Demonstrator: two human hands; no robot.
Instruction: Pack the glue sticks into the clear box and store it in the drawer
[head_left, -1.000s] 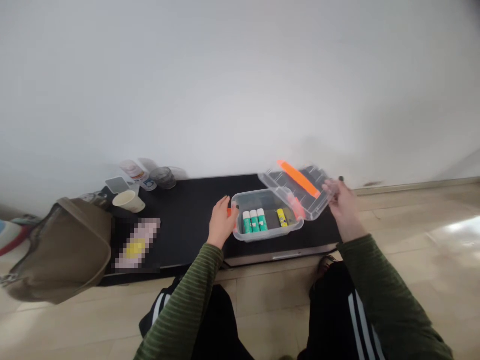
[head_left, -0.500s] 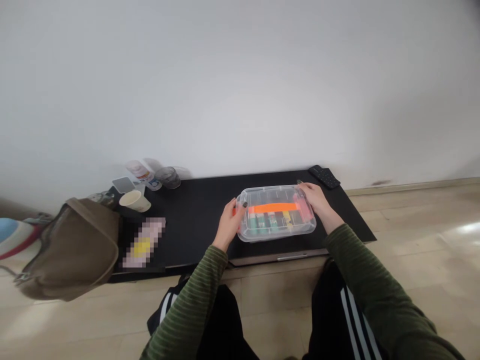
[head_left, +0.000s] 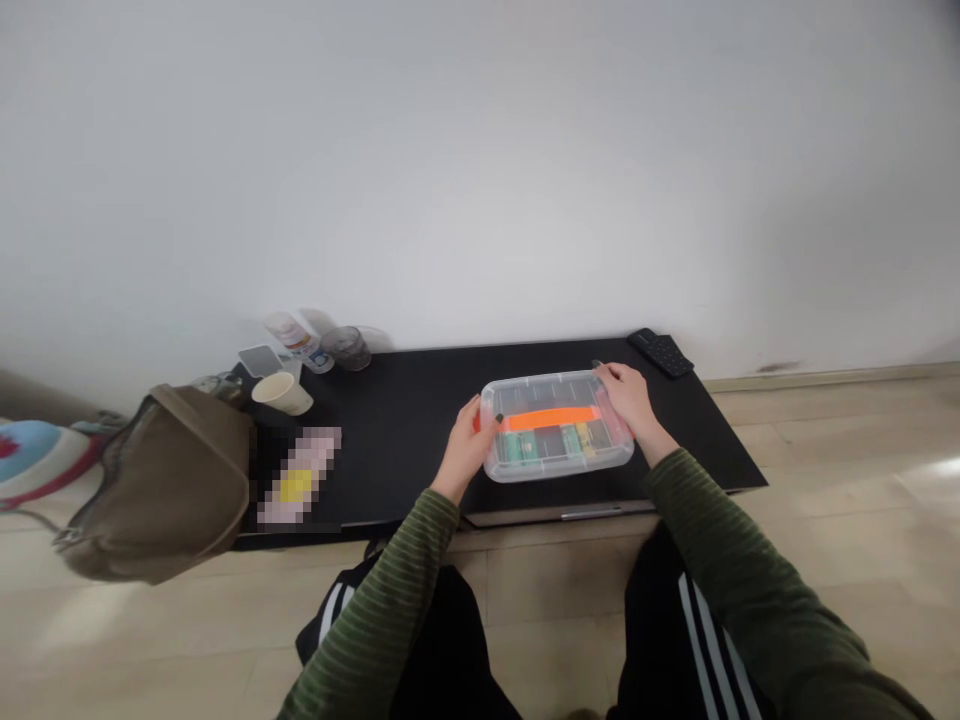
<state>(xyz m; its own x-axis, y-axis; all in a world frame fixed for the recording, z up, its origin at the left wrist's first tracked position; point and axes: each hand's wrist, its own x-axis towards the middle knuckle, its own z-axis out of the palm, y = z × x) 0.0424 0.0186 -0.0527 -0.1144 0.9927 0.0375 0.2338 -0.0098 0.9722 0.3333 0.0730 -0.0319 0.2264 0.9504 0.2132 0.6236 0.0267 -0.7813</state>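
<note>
A clear plastic storage box [head_left: 555,392] with an orange handle strip [head_left: 550,418] across its lid is between my two hands, over the black table. Green and yellow items show through the lid; their kind is hard to make out. My left hand [head_left: 466,450] is closed on the box's left end, thumb on top of the lid. At the far right corner, my right hand [head_left: 628,405] grips the box, its fingers on the edge of the lid. The lid is on. Whether the box's underside touches the table is hidden.
At the table's [head_left: 405,440] left stand a paper cup [head_left: 282,393], a spray can [head_left: 300,345] and a glass [head_left: 349,348]. A brown bag [head_left: 165,480] sits at the left end, near a blurred pink patch [head_left: 300,475]. Black remotes or keypads [head_left: 660,352] lie back right. A wall rises behind.
Both hands keep their hold on the box. The items seen through the lid sit differently, and the box looks slightly turned. The whole view has shifted a little.
</note>
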